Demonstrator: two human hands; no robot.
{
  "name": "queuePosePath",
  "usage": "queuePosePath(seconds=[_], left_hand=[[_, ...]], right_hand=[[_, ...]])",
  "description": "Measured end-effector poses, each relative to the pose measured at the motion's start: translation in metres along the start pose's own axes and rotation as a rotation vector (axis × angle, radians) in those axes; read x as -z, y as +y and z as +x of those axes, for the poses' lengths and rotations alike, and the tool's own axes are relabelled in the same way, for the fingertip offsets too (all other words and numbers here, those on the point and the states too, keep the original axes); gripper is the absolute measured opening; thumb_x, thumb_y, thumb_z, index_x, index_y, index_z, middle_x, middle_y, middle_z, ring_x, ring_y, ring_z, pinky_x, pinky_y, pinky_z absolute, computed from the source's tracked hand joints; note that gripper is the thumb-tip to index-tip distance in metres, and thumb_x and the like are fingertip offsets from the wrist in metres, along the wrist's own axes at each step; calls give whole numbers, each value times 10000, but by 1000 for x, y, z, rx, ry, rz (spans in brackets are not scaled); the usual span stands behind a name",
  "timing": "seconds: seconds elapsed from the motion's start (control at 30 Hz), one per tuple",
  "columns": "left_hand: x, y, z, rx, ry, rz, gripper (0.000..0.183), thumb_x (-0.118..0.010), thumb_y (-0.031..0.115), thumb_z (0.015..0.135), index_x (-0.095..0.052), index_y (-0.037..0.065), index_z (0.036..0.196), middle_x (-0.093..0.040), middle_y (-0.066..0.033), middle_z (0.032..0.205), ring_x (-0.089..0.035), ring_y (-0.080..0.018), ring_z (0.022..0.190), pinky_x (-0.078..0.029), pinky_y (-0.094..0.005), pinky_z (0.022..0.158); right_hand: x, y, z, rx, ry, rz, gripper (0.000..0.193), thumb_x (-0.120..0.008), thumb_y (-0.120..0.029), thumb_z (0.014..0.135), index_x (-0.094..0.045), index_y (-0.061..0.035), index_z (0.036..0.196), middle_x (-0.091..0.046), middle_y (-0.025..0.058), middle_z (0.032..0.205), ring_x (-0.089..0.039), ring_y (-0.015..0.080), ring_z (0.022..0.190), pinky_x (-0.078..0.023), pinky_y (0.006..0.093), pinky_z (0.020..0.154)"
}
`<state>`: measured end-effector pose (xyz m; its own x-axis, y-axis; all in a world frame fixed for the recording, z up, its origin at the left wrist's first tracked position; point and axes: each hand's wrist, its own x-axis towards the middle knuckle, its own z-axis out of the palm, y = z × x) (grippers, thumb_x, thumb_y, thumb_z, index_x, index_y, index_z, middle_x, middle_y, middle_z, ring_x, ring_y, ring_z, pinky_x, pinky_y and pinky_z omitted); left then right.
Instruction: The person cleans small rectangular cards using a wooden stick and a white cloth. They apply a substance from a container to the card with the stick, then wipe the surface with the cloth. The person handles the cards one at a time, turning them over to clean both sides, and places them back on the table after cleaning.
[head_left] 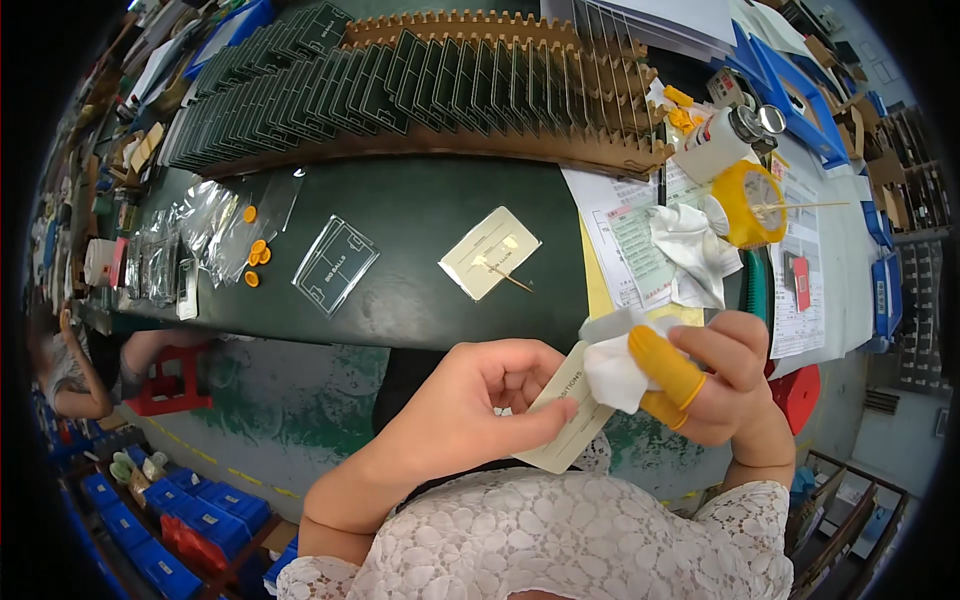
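My left hand [455, 405] pinches a cream card [562, 442] by its edge, low in front of my body and off the table's near edge. A folded white cloth [612, 375] is gripped in my right hand [725, 375], two fingers of which wear yellow finger cots [665, 370]. The cloth touches the upper part of the card and hides it. On the green table lies another cream card [480, 240], a thin wooden stick [515, 280] resting across its corner. To its left is a dark card [335, 265] in a clear sleeve.
Wooden slotted racks [450, 145] full of upright dark cards [350, 90] span the back. Orange finger cots [259, 250] and clear bags [225, 215] lie left. On the right are a white bottle [710, 145], a yellow tape roll [750, 205], crumpled white cloth [690, 250] and papers [620, 230].
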<state>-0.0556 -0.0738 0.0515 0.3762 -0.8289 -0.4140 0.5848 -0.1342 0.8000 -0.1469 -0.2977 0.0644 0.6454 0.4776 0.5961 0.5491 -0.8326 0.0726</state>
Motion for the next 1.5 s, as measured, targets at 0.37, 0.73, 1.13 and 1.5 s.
queuePosePath(seconds=[0.37, 0.73, 1.13, 1.5], left_hand=[[-2, -2, -1, -37, -15, 32, 175, -678, 70, 838, -642, -5, 992, -683, -2, 845, -604, -22, 739, -442, -190, 652], [5, -4, 0, -15, -15, 65, 165, -676, 75, 853, -637, -17, 984, -677, -8, 837, -605, -25, 741, -458, -187, 656], [21, -5, 14, -36, 124, -301, 347, -632, 80, 886, -568, -52, 1201, -666, -85, 1072, -647, -110, 928, -509, -247, 832], [22, -1, 16, -15, 87, -388, 369, -617, 103, 880, -554, -50, 1210, -657, -87, 1051, -641, -117, 886, -513, -250, 776]], right_hand=[[0, -8, -1, 70, -70, -59, 207, -623, -191, 762, -673, -118, 949, -614, -40, 1019, -513, 100, 971, -399, 284, 754], [0, 11, -4, -215, -83, -75, 353, -744, -121, 608, -695, -63, 953, -603, 36, 966, -539, 254, 880, -429, 353, 669], [-20, 54, -21, -464, -92, -104, 277, -639, 30, 762, -667, -2, 1035, -560, 122, 935, -521, 311, 852, -419, 389, 745], [-24, 56, -27, -693, -276, 85, 223, -635, -8, 805, -642, -4, 1027, -561, 141, 1096, -554, 319, 993, -435, 363, 873]])
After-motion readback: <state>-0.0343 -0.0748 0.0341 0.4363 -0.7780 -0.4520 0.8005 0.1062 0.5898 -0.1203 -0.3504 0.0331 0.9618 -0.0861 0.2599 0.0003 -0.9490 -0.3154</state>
